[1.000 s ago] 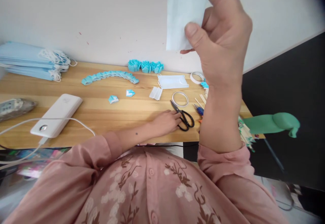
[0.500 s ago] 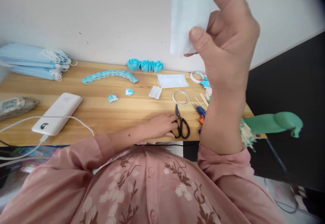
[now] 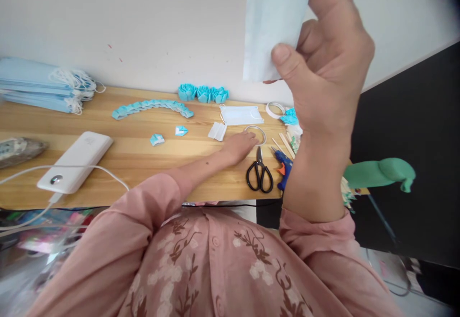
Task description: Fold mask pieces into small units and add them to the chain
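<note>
My right hand [image 3: 323,68] is raised close to the camera and pinches a pale blue sheet of mask fabric [image 3: 275,25] between thumb and fingers. My left hand [image 3: 240,145] lies on the wooden table [image 3: 125,159], fingertips at a roll of clear tape [image 3: 256,134], its fingers partly stretched. Black scissors [image 3: 259,173] lie just to its right, apart from the hand. A blue glue gun [image 3: 283,167] lies beside the scissors.
A stack of blue face masks [image 3: 43,84] sits far left. A white power bank [image 3: 75,161] with cable lies front left. A folded blue strip [image 3: 153,107], blue rosettes [image 3: 203,93], two small folded pieces [image 3: 167,135], a white mask [image 3: 239,114] and wooden sticks [image 3: 285,142] lie about. A green object [image 3: 379,173] is at right.
My left hand let go of the scissors' handles and moved away to the tape roll. The scissors now lie straight, handles toward me. My right hand shifted slightly right with the sheet.
</note>
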`<state>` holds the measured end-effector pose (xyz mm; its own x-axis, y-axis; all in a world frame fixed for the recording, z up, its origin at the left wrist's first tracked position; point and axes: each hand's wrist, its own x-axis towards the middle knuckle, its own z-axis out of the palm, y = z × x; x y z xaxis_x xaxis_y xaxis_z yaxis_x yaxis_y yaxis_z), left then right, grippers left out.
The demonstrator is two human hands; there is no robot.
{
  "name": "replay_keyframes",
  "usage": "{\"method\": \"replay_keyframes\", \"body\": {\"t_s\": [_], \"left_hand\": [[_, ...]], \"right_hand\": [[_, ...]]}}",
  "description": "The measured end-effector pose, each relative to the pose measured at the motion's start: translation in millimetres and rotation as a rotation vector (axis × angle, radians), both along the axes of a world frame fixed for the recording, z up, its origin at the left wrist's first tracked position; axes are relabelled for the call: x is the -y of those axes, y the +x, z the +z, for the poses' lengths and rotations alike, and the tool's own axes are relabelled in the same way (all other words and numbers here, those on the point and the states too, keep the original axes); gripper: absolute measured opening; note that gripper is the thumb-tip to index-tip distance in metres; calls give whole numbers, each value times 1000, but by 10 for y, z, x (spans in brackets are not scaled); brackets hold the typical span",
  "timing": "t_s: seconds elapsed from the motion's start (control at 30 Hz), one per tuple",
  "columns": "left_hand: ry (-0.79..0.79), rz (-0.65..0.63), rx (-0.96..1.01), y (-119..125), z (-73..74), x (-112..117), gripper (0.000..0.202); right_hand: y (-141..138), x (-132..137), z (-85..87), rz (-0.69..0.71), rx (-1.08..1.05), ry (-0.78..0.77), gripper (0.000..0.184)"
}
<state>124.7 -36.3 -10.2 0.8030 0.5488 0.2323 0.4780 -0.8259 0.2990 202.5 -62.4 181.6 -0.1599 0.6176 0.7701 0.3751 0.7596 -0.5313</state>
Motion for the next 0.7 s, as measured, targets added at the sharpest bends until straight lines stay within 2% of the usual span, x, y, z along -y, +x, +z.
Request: {"method": "replay_keyframes", "body": {"t_s": [0.17, 0.23, 0.33, 0.37, 0.47, 0.5, 0.6, 0.7], "left_hand": [[4, 145, -182, 10, 36, -49, 34], [8, 141, -227, -71, 68, 36, 31], [88, 113, -188, -184, 126, 285, 23], [113, 50, -155, -205, 138, 394, 21], [182, -345, -73, -209, 114, 715, 29], [206, -411, -68, -196, 86, 791, 28], [186, -379, -45, -141, -24, 848, 21], [165, -307, -28, -69, -105, 692, 22]], "right_hand": [[119, 11, -40, -29, 42, 46, 53], [191, 21, -38, -18, 24, 54, 51], [269, 16, -28, 17, 5, 89, 49], [280, 11, -24, 39, 7, 109, 50], [269, 12, -14, 47, 12, 112, 49], [257, 21, -10, 38, 18, 105, 49], [227, 64, -7, -40, 23, 76, 48], [223, 88, -14, -48, 20, 92, 50]]}}
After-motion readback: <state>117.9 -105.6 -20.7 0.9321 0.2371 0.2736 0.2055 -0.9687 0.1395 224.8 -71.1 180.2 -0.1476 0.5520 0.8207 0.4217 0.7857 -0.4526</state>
